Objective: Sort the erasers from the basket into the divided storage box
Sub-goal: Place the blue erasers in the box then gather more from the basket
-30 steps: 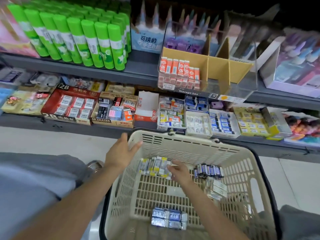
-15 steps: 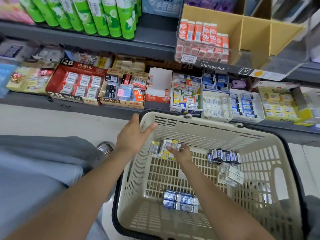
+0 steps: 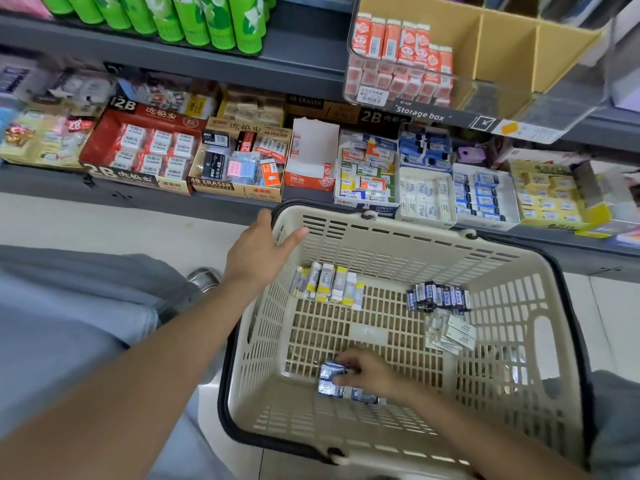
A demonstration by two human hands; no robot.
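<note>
A beige slotted basket sits below the shelves. Inside lie yellow-and-white erasers at the far left, dark blue erasers at the far right, white erasers beside them, and blue-wrapped erasers near the front. My right hand reaches down onto the blue-wrapped erasers, fingers curled over them. My left hand holds the basket's far left rim. The clear divided storage box stands on the upper shelf, with orange erasers in its left compartment and bare tan dividers to the right.
Green glue sticks line the upper shelf at left. The lower shelf holds several open eraser cartons, among them a red 2B carton and a 4B eraser carton. Pale floor tiles lie under the basket; my grey-clad leg is at left.
My right hand left the yellow-and-white erasers at the far left and came back to the blue-wrapped erasers at the basket's near side. The view tilted down and closer.
</note>
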